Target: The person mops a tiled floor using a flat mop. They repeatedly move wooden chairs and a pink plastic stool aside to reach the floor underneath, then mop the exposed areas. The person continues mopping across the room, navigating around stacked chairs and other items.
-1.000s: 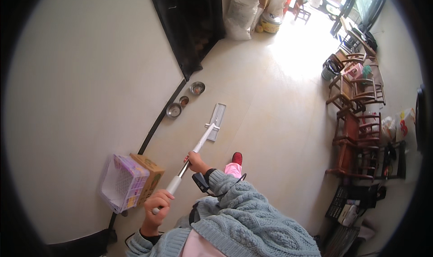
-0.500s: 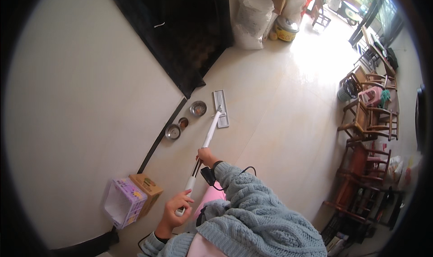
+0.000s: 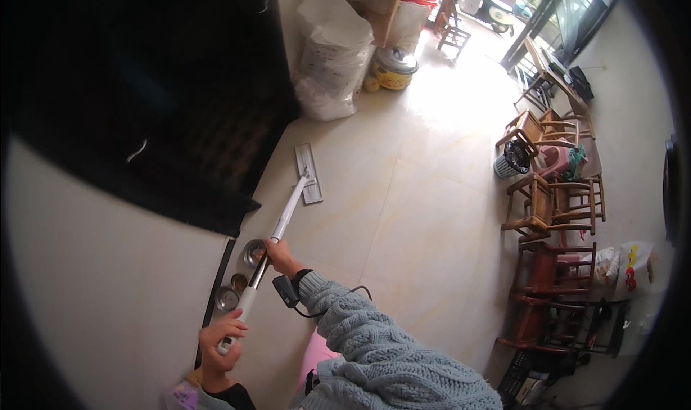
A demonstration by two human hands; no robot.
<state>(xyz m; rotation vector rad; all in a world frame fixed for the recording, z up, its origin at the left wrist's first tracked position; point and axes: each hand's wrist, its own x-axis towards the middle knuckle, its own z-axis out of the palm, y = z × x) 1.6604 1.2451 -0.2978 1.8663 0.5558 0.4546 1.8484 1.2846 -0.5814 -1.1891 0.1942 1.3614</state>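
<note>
A flat mop [image 3: 288,213] with a white and silver pole slants away from me, its grey rectangular head [image 3: 303,158] lying on the tiled floor. My right hand [image 3: 283,258] is closed round the middle of the pole, at the bare metal section. My left hand [image 3: 218,342] has its fingers curled round the white grip at the pole's near end. Beside the pole on the left stand metal bowls: one [image 3: 251,252] partly hidden by my right hand, a small one [image 3: 239,282], and another [image 3: 227,298] against the wall base.
A dark doorway curtain [image 3: 144,71] hangs at the left. Past the mop head stand a white sack [image 3: 327,57] and a yellow pot [image 3: 394,70]. Along the right wall are wooden chairs [image 3: 538,201], a waste bin [image 3: 511,161] and plastic bags [image 3: 633,266]. Bright doorway light falls at the back.
My view has shifted forward and turned, so the bowls and curtain sit nearer. Both hands keep their hold on the mop, its head now beside the curtain's edge, past the bowls.
</note>
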